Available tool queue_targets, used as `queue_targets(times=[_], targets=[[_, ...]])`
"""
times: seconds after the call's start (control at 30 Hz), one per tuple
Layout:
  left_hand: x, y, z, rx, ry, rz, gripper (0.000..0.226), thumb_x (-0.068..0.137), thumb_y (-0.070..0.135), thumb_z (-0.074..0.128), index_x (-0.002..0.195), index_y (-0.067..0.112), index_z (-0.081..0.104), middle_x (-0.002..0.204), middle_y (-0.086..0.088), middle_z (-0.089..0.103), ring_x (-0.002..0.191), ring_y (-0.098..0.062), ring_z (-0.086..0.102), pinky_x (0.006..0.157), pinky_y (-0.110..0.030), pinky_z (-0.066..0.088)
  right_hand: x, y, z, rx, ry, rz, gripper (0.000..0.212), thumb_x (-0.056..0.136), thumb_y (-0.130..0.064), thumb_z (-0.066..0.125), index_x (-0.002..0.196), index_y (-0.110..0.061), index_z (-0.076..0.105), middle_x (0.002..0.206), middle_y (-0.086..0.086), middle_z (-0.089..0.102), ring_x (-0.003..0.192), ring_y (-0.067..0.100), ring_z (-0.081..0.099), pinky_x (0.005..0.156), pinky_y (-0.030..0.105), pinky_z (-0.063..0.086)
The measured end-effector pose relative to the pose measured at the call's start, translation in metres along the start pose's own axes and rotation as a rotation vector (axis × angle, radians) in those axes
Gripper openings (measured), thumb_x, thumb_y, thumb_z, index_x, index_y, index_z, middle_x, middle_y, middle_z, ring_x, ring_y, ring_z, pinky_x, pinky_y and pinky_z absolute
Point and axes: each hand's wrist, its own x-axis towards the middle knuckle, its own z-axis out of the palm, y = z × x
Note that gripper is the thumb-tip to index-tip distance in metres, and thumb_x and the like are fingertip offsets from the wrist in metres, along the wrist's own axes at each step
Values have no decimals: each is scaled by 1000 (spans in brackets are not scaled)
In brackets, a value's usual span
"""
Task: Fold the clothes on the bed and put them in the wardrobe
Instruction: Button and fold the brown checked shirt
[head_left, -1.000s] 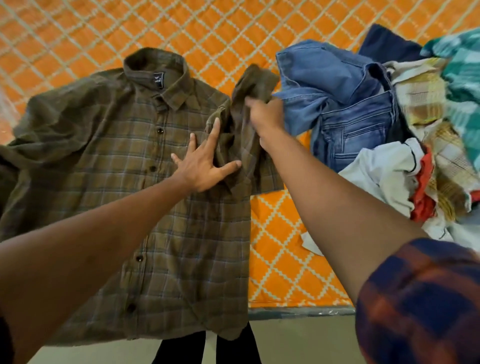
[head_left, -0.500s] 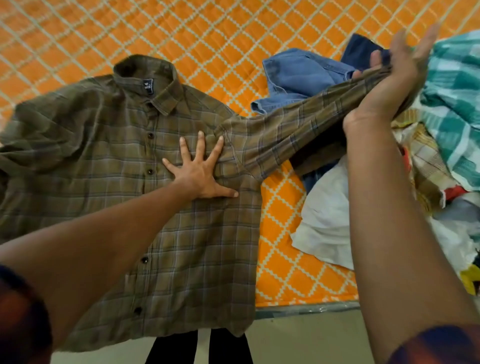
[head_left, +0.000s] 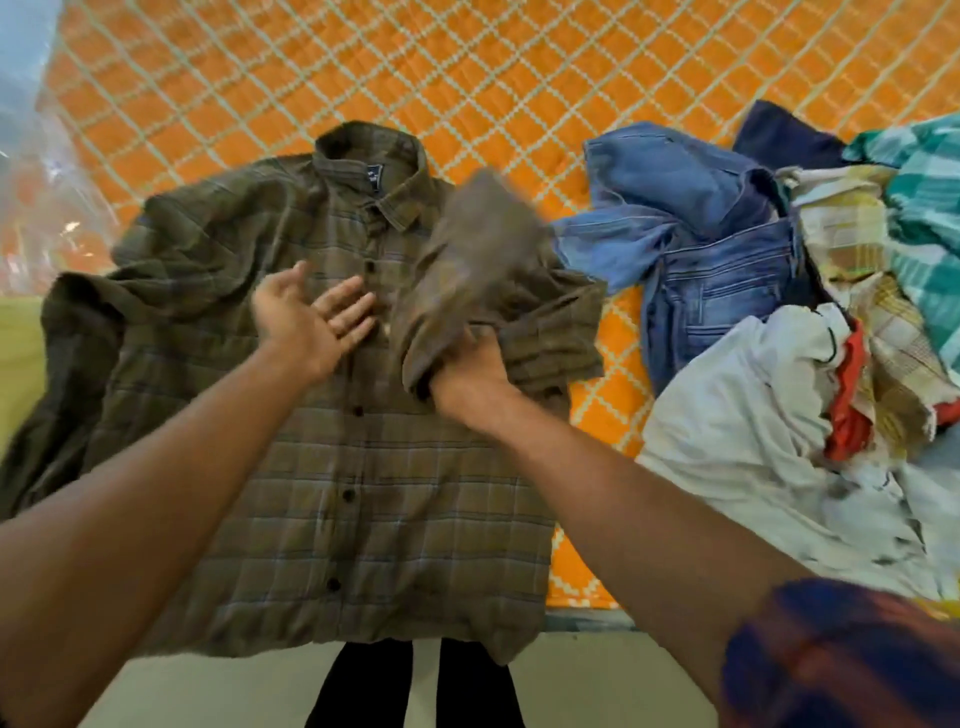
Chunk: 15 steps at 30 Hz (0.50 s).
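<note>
Currently one plaid shirt (head_left: 322, 519) lies spread; left hand (head_left: 306, 317) splayed above it, right hand (head_left: 467, 374) grips one sleeve (head_left: 467, 260)

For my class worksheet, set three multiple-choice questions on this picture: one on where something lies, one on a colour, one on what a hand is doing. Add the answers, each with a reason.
1. Where do the blue jeans lie?
A. On the bed, to the person's right of the plaid shirt
B. Across the shirt's collar
C. On the floor

2. What colour is the bed cover?
A. Plain white
B. Green
C. Orange with a pale lattice

3. What is the right hand doing?
A. Lying flat on the bed
B. Gripping the shirt's sleeve
C. Holding a hanger

Answers:
1 A, the jeans are heaped beside the shirt on that side.
2 C, orange with pale lines shows all round the clothes.
3 B, the sleeve cloth rises out of its grip.
</note>
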Motion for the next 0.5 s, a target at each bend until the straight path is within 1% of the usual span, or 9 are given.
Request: queue_targets(times=[0.03,0.1,0.23,0.3,0.33,0.37,0.4,0.43,0.5], targets=[[10,5,-26,-16,-23,-14,56,97,57,36,148,35,41,125,-15,68,113,-39,65,101,-53,45,-5,-11,9,-22,-11,2,64,98,-23,57,157,-23,32,169,11,11,148,33,19,117,45,20],[14,3,-63,128,-68,-42,69,89,74,36,140,30,52,131,-16,65,119,-38,63,108,-55,40,-14,-26,22,-64,28,-31,80,90,-21,68,158,-30,26,169,11,2,146,36,20,110,57,32],[-4,1,-68,313,-238,-49,76,84,79,41,139,29,58,134,-7,65,127,-31,58,111,-51,38,-24,-15,19,-143,163,-206,100,82,-16,75,160,-37,16,169,11,-9,153,35,9,114,57,30],[-13,2,-57,372,-261,-7,70,86,71,52,138,24,60,135,-7,65,126,-29,60,105,-50,45,-33,-13,23,-174,116,-352,100,81,-15,72,159,-43,16,170,10,-6,154,34,8,115,56,27],[-11,1,-53,350,-235,32,60,87,58,61,135,22,60,132,-7,67,121,-28,63,100,-50,51,-35,-7,23,-177,62,-425,94,80,-17,70,157,-45,25,171,8,0,154,32,10,115,55,27],[-9,0,-49,350,-119,94,42,88,38,67,126,22,62,123,-5,69,114,-26,66,92,-48,56,-36,2,23,-168,9,-465,82,78,-20,67,151,-45,40,170,7,11,153,30,17,115,53,29],[-7,0,-48,336,7,137,24,86,15,62,109,21,63,108,-3,70,104,-24,67,81,-42,59,-37,11,19,-85,-20,-458,68,76,-24,63,141,-42,56,167,6,26,149,28,28,114,50,34],[-10,1,-48,280,96,123,23,82,0,50,89,20,59,91,0,66,91,-21,64,71,-36,57,-37,21,16,62,4,-429,55,75,-26,61,128,-36,70,157,7,44,141,27,43,111,48,40],[-17,-2,-52,55,148,39,29,81,-4,37,70,21,48,69,3,53,69,-17,56,66,-29,50,-33,40,8,343,281,-317,34,78,-22,63,106,-22,81,126,7,71,114,24,65,96,43,53]])
